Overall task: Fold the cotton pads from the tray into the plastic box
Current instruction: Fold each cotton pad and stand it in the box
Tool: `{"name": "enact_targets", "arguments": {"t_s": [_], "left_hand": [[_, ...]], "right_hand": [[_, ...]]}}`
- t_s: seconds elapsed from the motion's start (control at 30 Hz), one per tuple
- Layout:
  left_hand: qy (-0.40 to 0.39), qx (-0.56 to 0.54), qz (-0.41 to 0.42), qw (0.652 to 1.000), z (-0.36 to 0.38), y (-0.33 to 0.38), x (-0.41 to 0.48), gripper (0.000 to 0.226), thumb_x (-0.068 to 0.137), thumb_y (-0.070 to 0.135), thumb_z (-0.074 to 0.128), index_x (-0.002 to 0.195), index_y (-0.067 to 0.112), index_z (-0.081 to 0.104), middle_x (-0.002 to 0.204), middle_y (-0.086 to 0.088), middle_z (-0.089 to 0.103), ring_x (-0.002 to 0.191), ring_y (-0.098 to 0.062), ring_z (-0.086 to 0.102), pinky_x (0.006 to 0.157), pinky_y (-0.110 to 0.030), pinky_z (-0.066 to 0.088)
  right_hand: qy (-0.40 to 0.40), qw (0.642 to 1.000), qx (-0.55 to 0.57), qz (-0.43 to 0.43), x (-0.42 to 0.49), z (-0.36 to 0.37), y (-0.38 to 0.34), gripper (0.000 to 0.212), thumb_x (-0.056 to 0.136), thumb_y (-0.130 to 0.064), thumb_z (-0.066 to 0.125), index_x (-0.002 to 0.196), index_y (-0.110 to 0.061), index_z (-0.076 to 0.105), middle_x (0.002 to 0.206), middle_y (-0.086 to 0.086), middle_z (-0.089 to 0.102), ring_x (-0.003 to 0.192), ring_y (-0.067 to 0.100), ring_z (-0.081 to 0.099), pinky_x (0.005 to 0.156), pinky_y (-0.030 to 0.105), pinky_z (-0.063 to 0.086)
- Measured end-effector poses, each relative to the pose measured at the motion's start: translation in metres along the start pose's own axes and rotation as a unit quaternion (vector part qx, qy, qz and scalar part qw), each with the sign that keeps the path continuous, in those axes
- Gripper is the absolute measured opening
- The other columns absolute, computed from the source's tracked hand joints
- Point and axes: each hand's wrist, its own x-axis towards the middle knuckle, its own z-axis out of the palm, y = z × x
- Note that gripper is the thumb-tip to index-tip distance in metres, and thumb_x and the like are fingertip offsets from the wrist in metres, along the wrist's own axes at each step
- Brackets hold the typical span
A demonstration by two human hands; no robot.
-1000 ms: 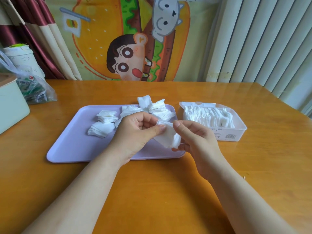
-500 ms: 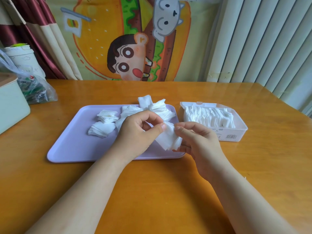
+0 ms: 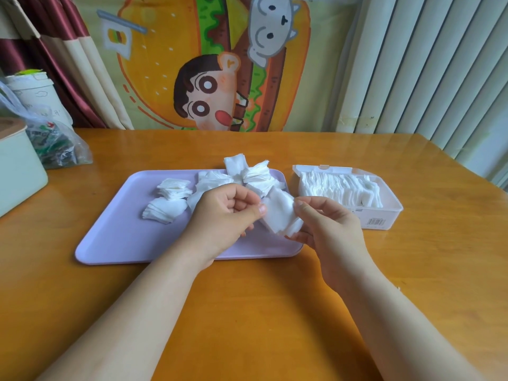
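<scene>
The thumb and curled fingers of your left hand [image 3: 225, 213] pinch one edge of a white pad [image 3: 280, 215]; your right hand [image 3: 330, 229] pinches the opposite edge, above the tray's [image 3: 115, 243] near right corner. A second ago the pad hung crumpled; now it is drawn flatter, so folding looks ready to start, though it may be several layers. More pads [image 3: 170, 199] lie on the tray; the box [image 3: 384, 218], just right, is well filled

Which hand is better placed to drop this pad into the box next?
Right, probably. The right hand pinches the cotton pad and sits on the side nearest the plastic box; the left hand would have to cross over it.
</scene>
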Motion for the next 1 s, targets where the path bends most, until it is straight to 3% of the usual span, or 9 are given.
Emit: {"name": "enact_targets", "arguments": {"t_s": [0.13,0.23,0.4,0.53,0.6,0.77,0.87,1.0], "left_hand": [[0.002,-0.032,-0.004,0.999,-0.004,0.003,0.001,0.011,0.091,0.01,0.079,0.1,0.016,0.075,0.077,0.001,0.07,0.064,-0.013,0.062,0.061,-0.024,0.052],[-0.003,-0.032,0.007,0.999,-0.003,0.005,0.0,0.014,0.092,0.007,0.076,0.101,0.019,0.074,0.076,0.005,0.068,0.067,-0.012,0.062,0.063,-0.025,0.052],[-0.032,0.168,0.175,0.97,0.002,0.002,-0.005,0.035,0.077,0.005,0.085,0.099,0.029,0.073,0.097,0.01,0.06,0.075,-0.011,0.056,0.069,-0.012,0.041],[-0.058,0.195,0.214,0.955,0.009,-0.001,-0.007,0.028,0.077,0.017,0.092,0.1,0.028,0.081,0.104,0.012,0.059,0.083,-0.016,0.059,0.073,-0.017,0.046],[-0.06,0.173,0.211,0.96,0.011,-0.001,-0.006,0.019,0.082,0.015,0.089,0.098,0.024,0.083,0.102,0.01,0.063,0.085,-0.016,0.064,0.074,-0.023,0.05],[-0.076,0.142,0.188,0.969,0.01,0.001,-0.006,0.013,0.09,0.015,0.081,0.101,0.02,0.084,0.103,0.005,0.069,0.094,-0.014,0.068,0.077,-0.017,0.05],[-0.078,0.118,0.17,0.975,0.01,0.002,-0.007,0.014,0.093,0.013,0.077,0.103,0.021,0.084,0.104,0.008,0.072,0.099,-0.013,0.069,0.082,-0.018,0.052],[-0.05,0.048,0.123,0.99,0.011,0.004,-0.006,0.013,0.096,0.01,0.073,0.1,0.017,0.084,0.1,0.007,0.077,0.095,-0.008,0.071,0.083,-0.021,0.053]], "right_hand": [[0.003,1.0,0.011,0.015,0.0,-0.001,-0.001,0.01,0.098,-0.011,0.072,0.091,-0.012,0.079,0.09,0.022,0.072,0.08,0.035,0.063,0.073,0.041,0.063],[0.011,1.0,0.012,0.02,0.001,-0.002,0.0,0.009,0.098,-0.011,0.072,0.091,-0.012,0.079,0.087,0.02,0.071,0.078,0.034,0.061,0.072,0.04,0.06],[0.031,0.999,0.014,0.013,0.002,-0.003,0.0,0.006,0.098,-0.013,0.073,0.096,-0.009,0.077,0.084,0.015,0.069,0.074,0.032,0.062,0.075,0.041,0.06],[0.019,1.0,0.009,0.01,0.001,-0.002,-0.001,0.009,0.099,-0.014,0.073,0.1,-0.006,0.077,0.085,0.018,0.071,0.076,0.033,0.066,0.082,0.047,0.063],[0.017,1.0,0.011,0.01,-0.001,-0.001,-0.002,0.01,0.099,-0.014,0.073,0.102,-0.006,0.077,0.084,0.017,0.07,0.075,0.032,0.066,0.082,0.047,0.064],[0.015,1.0,0.012,0.009,-0.001,-0.003,-0.004,0.01,0.099,-0.014,0.073,0.103,-0.005,0.077,0.08,0.01,0.07,0.071,0.023,0.067,0.08,0.045,0.064],[0.007,1.0,0.014,0.006,-0.001,-0.004,-0.004,0.01,0.099,-0.014,0.072,0.103,-0.006,0.077,0.077,0.004,0.074,0.067,0.018,0.069,0.071,0.034,0.063],[-0.033,0.999,0.024,0.011,-0.002,-0.003,-0.009,0.026,0.091,-0.024,0.082,0.11,-0.006,0.077,0.095,0.016,0.079,0.084,0.025,0.075,0.074,0.033,0.06]]}}
